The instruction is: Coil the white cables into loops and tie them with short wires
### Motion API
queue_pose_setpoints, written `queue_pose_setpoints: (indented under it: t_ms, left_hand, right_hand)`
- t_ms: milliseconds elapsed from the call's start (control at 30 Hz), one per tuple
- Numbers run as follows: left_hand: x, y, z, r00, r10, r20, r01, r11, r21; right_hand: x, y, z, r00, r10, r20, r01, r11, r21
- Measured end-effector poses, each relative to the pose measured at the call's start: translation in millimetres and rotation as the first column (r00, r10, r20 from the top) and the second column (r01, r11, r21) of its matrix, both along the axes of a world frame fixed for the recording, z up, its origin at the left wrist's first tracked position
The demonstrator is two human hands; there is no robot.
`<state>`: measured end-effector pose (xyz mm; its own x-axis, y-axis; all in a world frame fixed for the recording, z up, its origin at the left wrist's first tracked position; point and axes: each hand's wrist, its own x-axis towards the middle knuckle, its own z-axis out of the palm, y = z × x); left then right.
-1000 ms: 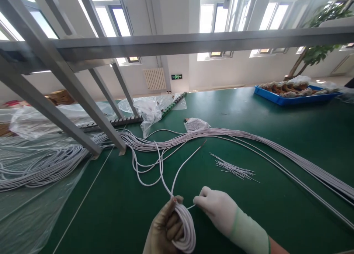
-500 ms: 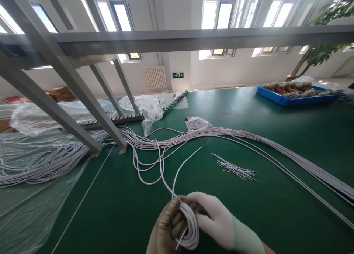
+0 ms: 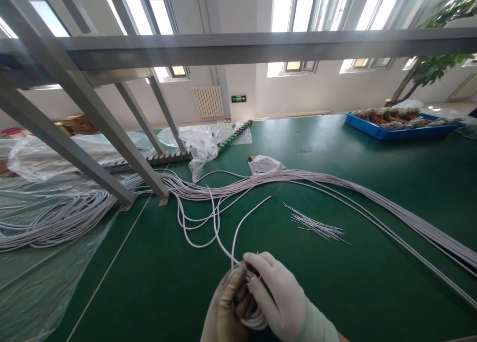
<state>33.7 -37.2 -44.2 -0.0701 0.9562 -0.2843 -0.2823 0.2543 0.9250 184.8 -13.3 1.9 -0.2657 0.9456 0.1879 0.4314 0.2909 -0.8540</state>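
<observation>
Near the bottom of the head view, my left hand (image 3: 230,302), gloved and stained, is closed around a small coil of white cable (image 3: 255,322). My gloved right hand (image 3: 278,295) is pinched at the coil's upper right side and covers much of it. A thin white tie (image 3: 258,256) pokes up by its fingertips; the rest of the tie is hidden. From the top of the coil, two cable lengths (image 3: 234,237) run out across the green table. One of them ends in a bare reddish tip, and the other bends back toward the big bundle.
A long bundle of white cables (image 3: 324,175) crosses the table (image 3: 179,292). Loose thin white ties (image 3: 316,225) lie right of my hands, with a bag of ties (image 3: 265,165) behind. Grey frame posts (image 3: 145,175) stand left. A blue tray (image 3: 402,132) sits far right.
My right hand has moved over the front of the coil, hiding more of it. The tie end that hung below the coil no longer shows; a thin end now sticks up on top.
</observation>
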Motion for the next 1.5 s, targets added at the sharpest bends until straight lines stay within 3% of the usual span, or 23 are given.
queue_pose_setpoints:
  t_ms: [133, 233, 367, 500, 600, 700, 867, 1000, 1067, 1133, 1267, 1500]
  left_hand:
    - [1.7, 12.1, -20.2, 0.991, 0.001, 0.131, 0.006, 0.998, -0.056]
    - [5.5, 16.8, -17.5, 0.977, 0.001, 0.214, 0.025, 0.992, -0.12]
    - [9.1, 12.8, 15.9, 0.932, 0.055, 0.358, 0.049, 0.96, -0.275]
    - [13.0, 12.2, 44.8, 0.898, 0.068, 0.435, 0.07, 0.954, -0.293]
    - [16.0, 13.1, 48.2, 0.913, 0.118, 0.39, 0.018, 0.945, -0.327]
    - [15.0, 11.3, 43.8, 0.927, 0.193, 0.32, -0.085, 0.943, -0.322]
    - [6.1, 7.3, 38.9, 0.94, 0.137, 0.312, -0.038, 0.952, -0.305]
    - [3.0, 7.8, 35.2, 0.926, 0.145, 0.35, -0.032, 0.95, -0.31]
    - [2.5, 8.5, 32.0, 0.911, 0.146, 0.386, -0.021, 0.951, -0.309]
    - [1.9, 8.5, 28.4, 0.906, 0.132, 0.402, -0.005, 0.953, -0.303]
    - [-0.1, 6.6, 22.6, 0.929, 0.102, 0.356, 0.018, 0.948, -0.319]
    - [-3.2, 6.2, 26.4, 0.916, 0.016, 0.401, 0.143, 0.921, -0.362]
  right_hand:
    - [4.9, 0.4, -7.6, 1.0, 0.014, -0.003, -0.012, 0.956, 0.294]
    - [7.8, -1.9, -12.0, 0.999, -0.044, -0.027, 0.051, 0.937, 0.346]
    - [8.4, -5.0, -15.0, 0.982, -0.109, -0.152, 0.147, 0.952, 0.268]
    - [3.9, -5.0, -17.0, 0.967, -0.151, -0.203, 0.208, 0.933, 0.293]
    - [-0.1, -1.2, -17.2, 0.96, -0.168, -0.223, 0.222, 0.945, 0.242]
    - [3.5, 7.4, -14.0, 0.95, -0.159, -0.27, 0.189, 0.978, 0.091]
    - [24.7, 24.7, -2.7, 0.908, -0.123, -0.401, 0.08, 0.989, -0.121]
    - [30.1, 22.3, 6.2, 0.958, 0.025, -0.287, -0.064, 0.99, -0.128]
    - [28.9, 16.3, 8.2, 0.973, 0.031, -0.227, -0.043, 0.998, -0.047]
    - [28.6, 11.9, 8.3, 0.986, 0.096, -0.137, -0.081, 0.99, 0.115]
    - [33.3, 18.1, 7.0, 0.949, 0.25, 0.192, -0.305, 0.883, 0.356]
    - [40.0, 32.9, 10.9, 0.837, 0.22, 0.502, -0.457, 0.785, 0.418]
